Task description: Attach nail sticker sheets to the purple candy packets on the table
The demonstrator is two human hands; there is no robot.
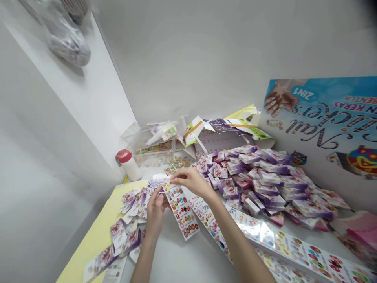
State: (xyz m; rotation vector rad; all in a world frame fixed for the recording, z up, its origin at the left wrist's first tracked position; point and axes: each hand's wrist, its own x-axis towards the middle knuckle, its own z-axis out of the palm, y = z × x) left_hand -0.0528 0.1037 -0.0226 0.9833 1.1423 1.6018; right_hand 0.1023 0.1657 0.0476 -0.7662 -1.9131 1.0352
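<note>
A white strip of nail stickers (182, 212), printed with rows of small colourful designs, hangs at a slant between my hands. My right hand (191, 181) pinches its upper end between thumb and fingertips. At the strip's left edge, my left hand (156, 204) has its fingers bent and closed against it; part of its grip is hidden. Just behind my fingers lies a white-and-purple printed piece (156, 182). Another sticker strip (210, 224) lies under my right forearm, and longer strips (275, 236) run off to the right.
Flat purple-and-white cartons (129, 239) lie on yellow paper (88, 243) at left. A large heap of filled-looking small boxes (259, 181) covers the right side. Behind are a red-capped bottle (129, 165), a clear tray (154, 149), loose colourful bits (179, 163) and a printed carton (324, 125).
</note>
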